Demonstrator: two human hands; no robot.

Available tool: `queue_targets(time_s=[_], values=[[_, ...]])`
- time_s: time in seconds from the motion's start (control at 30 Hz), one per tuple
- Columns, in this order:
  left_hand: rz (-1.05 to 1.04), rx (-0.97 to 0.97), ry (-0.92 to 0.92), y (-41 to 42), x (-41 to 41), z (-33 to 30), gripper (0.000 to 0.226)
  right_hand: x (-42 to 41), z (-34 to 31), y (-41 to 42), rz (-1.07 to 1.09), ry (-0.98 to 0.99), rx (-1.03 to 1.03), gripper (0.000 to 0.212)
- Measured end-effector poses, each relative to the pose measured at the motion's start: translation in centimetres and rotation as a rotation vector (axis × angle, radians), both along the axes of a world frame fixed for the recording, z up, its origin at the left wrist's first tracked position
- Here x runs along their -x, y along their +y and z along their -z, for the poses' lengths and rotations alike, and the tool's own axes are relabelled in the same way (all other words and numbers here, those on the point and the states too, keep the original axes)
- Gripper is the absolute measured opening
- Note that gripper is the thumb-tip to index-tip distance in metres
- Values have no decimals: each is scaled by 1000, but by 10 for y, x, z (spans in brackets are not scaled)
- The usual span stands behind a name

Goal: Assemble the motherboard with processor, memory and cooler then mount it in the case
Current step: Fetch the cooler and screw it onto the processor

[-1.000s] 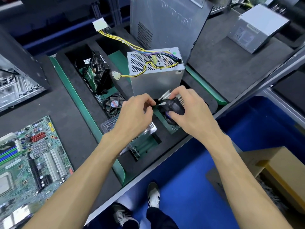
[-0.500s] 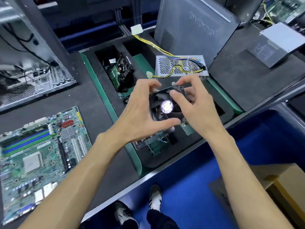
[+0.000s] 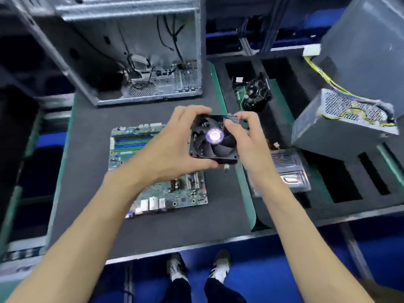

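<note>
Cooler (image 3: 213, 139) gripped by curled fingers of left hand (image 3: 172, 149) and right hand (image 3: 247, 145), held above motherboard (image 3: 157, 171); open case (image 3: 135, 51) at mat's far edge.

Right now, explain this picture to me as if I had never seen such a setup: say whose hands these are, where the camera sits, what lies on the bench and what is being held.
There is no machine here: a person works with two bare hands, and the one picture comes from a camera on the person's head, looking forward and down. The left hand and the right hand hold a black cooler fan between them, each with a grip on one side, above the bench. Below it, flat on the dark mat, lies a green motherboard. Behind that stands an open computer case. To the right, a foam tray holds other parts, and a grey power supply with yellow wires sits there.
</note>
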State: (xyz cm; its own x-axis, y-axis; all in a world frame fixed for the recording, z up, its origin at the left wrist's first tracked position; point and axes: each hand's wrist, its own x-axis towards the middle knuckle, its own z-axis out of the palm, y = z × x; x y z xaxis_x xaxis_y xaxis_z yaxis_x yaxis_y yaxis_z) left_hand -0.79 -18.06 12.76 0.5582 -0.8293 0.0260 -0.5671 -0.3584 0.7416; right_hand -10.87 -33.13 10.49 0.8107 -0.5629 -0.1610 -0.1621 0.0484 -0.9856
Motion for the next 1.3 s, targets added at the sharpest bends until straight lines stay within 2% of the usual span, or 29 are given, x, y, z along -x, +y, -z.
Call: queue_targets(time_s=[0.13,0.23,0.33,0.43,0.5,0.6,0.67,0.73,0.9,1.03,1.2,1.3], values=[[-146,-36,83,48,-25,8,103,-30,7,35,-84,45,-77,38],[-295,-21,104,80,-36,17,99,-47,15,52,-126,59,-270,47],[-343,-34,116,105,-40,22,86,-59,21,72,-123,8,-418,34],[-306,-83,126,121,-42,19,99,-66,23,96,-119,-15,-449,17],[-319,-165,16,127,-45,17,112,-69,25,111,-93,11,-444,25],[-381,-276,-225,132,-52,17,112,-76,24,131,-67,44,-439,46],[-418,-276,-266,136,-58,19,105,-78,23,142,-106,11,-476,45],[-439,-238,-232,143,-64,22,98,-81,24,149,-169,8,-464,44],[-341,-243,-182,161,-84,22,101,-88,35,139,-277,157,-244,29],[-177,-291,-201,161,-93,24,101,-81,58,113,-78,200,321,28],[-59,-387,-158,142,-87,43,106,-80,85,91,-118,247,552,20],[-23,-440,-227,132,-83,54,105,-77,98,89,-200,277,691,20]])
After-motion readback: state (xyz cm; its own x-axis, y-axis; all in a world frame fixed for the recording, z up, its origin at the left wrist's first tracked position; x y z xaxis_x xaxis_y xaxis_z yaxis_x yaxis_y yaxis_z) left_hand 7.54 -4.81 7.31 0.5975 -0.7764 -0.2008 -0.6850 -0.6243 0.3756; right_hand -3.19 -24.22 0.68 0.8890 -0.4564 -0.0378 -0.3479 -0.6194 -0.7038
